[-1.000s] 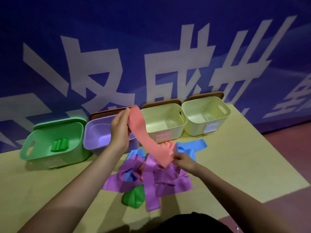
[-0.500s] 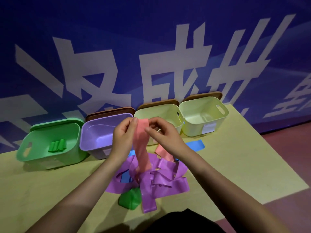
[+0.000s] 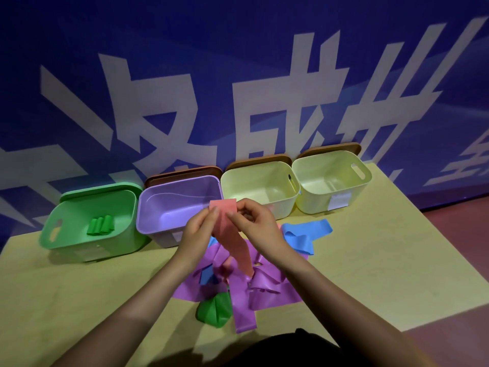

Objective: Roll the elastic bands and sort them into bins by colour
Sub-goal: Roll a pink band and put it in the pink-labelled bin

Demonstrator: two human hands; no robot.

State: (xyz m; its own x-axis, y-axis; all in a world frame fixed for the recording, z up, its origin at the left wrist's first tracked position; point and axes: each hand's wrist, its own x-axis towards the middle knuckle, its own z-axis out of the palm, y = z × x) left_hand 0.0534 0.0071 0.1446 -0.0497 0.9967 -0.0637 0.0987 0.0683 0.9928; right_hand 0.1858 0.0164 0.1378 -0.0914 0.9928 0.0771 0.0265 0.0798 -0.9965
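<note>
A pink elastic band hangs from both my hands above the pile. My left hand pinches its top left edge and my right hand pinches its top right edge, close together. Below lies a heap of purple bands, with a blue band at its right and a green band at its front. Four bins stand in a row at the back: a green bin holding rolled green bands, a purple bin, and two pale yellow bins.
The bins stand on a yellow-green table against a blue wall banner with large white characters. Brown lids lean behind three bins. The table's right edge drops to a reddish floor.
My right hand rose from the pile to the band's top end beside my left hand. Both hands now hold that end lower, in front of the purple bin.
</note>
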